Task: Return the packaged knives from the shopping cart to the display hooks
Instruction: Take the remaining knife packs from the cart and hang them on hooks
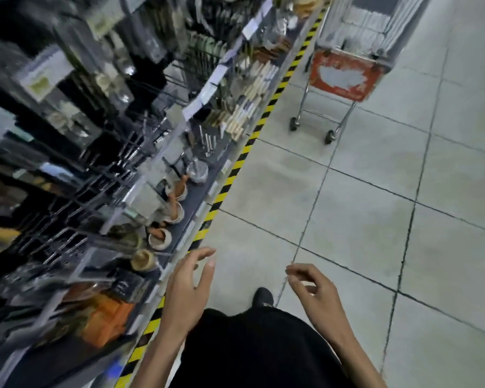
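**Shopping cart** (pixel 345 65): far right of the aisle, standing on the floor just beside the shelving edge. Chrome wire basket and tube frame on small castors. Its near end carries a red panel (pixel 342 75) with a worn pale patch in the middle. No writing on it can be read. What lies in the basket is too blurred to tell.

**Display hooks** (pixel 101 175): left side, dark metal prongs in rows jutting from the shelving. Glossy clear packs (pixel 101 60) hang at the far upper left. Motion blur hides whether they are packaged knives.

**Shelf labels** (pixel 199 99): white tags along the rails, print illegible.

**Bottom shelf stock:** pale wooden-handled utensils (pixel 252 88) at the far end. Round stone and wooden mortars (pixel 160 238) with pestles stand nearer. An orange pack (pixel 109 317) is nearest.

**Hazard tape** (pixel 235 169): yellow and black diagonal stripes along the shelf base.

**Floor** (pixel 375 219): large pale grey tiles with dark grout lines.

**Left hand** (pixel 186 287): near, by the shelf edge, with loose, spread fingers, holding nothing.

**Right hand** (pixel 317 292): near, over the floor, well apart from the cart, with lightly curled fingers, holding nothing.

**Person:** black garment (pixel 249 345) and one dark shoe (pixel 263 296) on the tiles.
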